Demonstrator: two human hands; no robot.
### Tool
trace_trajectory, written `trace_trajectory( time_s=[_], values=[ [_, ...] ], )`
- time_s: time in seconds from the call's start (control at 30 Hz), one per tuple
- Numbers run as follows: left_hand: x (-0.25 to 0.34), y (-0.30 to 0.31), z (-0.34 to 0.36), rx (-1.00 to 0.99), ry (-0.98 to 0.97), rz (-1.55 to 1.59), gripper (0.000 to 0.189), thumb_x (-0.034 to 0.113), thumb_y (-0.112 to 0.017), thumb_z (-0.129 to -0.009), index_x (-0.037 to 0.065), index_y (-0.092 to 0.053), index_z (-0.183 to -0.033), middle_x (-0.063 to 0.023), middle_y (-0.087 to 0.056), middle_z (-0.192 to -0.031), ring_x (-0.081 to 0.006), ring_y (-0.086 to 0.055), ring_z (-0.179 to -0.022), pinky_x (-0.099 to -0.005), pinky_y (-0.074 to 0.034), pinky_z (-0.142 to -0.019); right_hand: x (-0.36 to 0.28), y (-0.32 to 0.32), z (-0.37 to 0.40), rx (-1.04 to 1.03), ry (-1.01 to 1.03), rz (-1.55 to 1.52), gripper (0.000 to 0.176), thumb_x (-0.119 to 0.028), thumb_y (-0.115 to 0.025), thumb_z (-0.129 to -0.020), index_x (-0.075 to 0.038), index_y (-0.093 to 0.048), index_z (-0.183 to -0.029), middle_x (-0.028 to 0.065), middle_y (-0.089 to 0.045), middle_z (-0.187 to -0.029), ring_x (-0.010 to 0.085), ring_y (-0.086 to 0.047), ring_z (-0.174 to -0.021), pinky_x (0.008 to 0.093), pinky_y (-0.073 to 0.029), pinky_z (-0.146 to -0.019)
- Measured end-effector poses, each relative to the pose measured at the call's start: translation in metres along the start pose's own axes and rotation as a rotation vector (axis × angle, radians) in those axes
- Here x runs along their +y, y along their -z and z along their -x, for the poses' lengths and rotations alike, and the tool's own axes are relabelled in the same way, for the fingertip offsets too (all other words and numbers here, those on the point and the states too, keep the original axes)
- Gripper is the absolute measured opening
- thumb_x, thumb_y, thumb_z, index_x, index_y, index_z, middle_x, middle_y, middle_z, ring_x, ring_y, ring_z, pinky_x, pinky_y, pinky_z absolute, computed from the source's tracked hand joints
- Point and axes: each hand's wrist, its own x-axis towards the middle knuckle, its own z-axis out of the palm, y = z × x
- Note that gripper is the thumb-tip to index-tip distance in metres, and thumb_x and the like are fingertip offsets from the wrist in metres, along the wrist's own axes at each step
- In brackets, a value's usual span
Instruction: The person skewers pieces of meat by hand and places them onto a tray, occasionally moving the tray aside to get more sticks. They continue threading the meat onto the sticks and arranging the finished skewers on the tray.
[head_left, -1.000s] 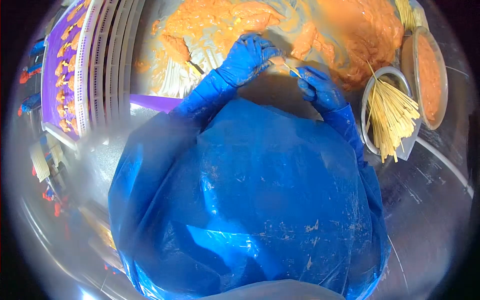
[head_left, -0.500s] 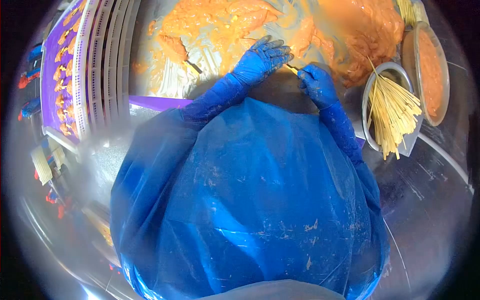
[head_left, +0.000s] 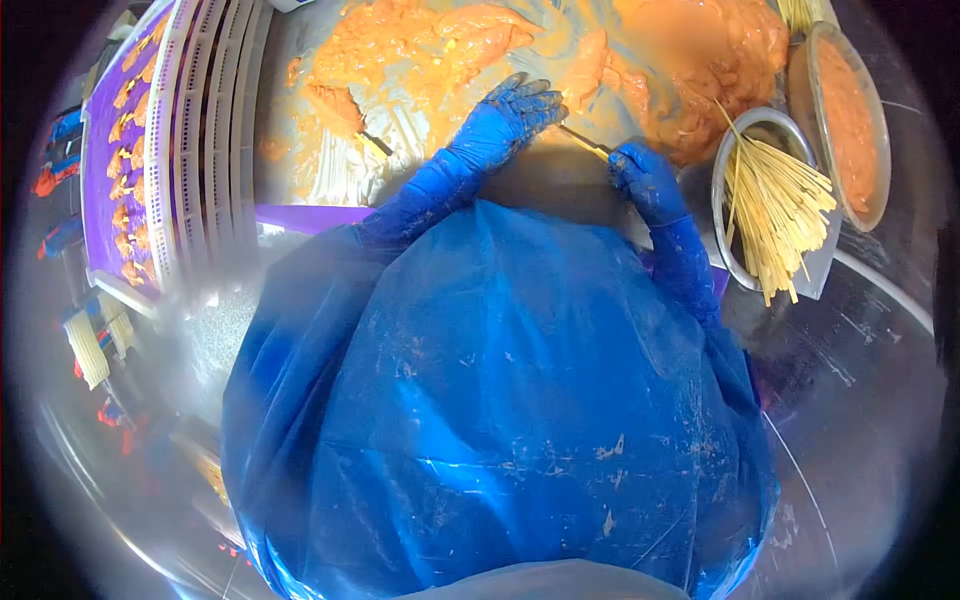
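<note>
My left hand (head_left: 510,120), in a blue glove smeared with orange, is closed around something at the inner end of a thin skewer; what lies under its fingers is hidden. My right hand (head_left: 645,178) pinches the other end of this yellowish skewer (head_left: 585,143), which spans the gap between both hands. Beyond them, marinated orange meat (head_left: 480,30) spreads over the metal table (head_left: 525,182). Left of my left hand, a skewered piece of meat (head_left: 338,108) lies beside a pile of pale sticks (head_left: 370,165).
At the right, a metal container (head_left: 722,215) holds many wooden skewers (head_left: 775,215), beside a bowl (head_left: 880,190) of orange meat (head_left: 848,120). Stacked white trays (head_left: 195,130) stand at the left; the outermost has a purple surface (head_left: 100,200) carrying skewered meat pieces.
My right hand has moved slightly right and down, away from my left hand. More of the skewer shows between them. The whole view has shifted a little.
</note>
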Motion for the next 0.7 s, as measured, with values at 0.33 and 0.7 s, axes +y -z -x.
trace_trajectory(
  time_s=[0.33,0.7],
  values=[
    [0.006,0.007,-0.002,0.044,0.009,0.057,0.044,0.013,-0.052,-0.088,0.020,-0.056,-0.131,-0.0063,-0.055,-0.137,-0.0287,-0.046,-0.131,-0.0502,-0.028,-0.114,0.010,0.010,0.061,0.190,-0.027,-0.013,0.016,-0.017,-0.058,-0.093,-0.008,-0.060,-0.079,-0.0012,-0.051,-0.065,0.0093,-0.048,-0.058,0.0264,-0.040,-0.053],
    [0.046,0.031,-0.027,0.210,0.102,0.134,0.039,0.020,-0.054,-0.095,0.006,-0.055,-0.132,-0.0168,-0.056,-0.133,-0.0352,-0.049,-0.127,-0.0479,-0.034,-0.109,0.012,0.131,0.189,0.917,0.184,0.176,0.006,-0.012,-0.059,-0.093,-0.007,-0.058,-0.089,-0.0016,-0.054,-0.079,0.0072,-0.048,-0.067,0.0237,-0.041,-0.061]
  ],
)
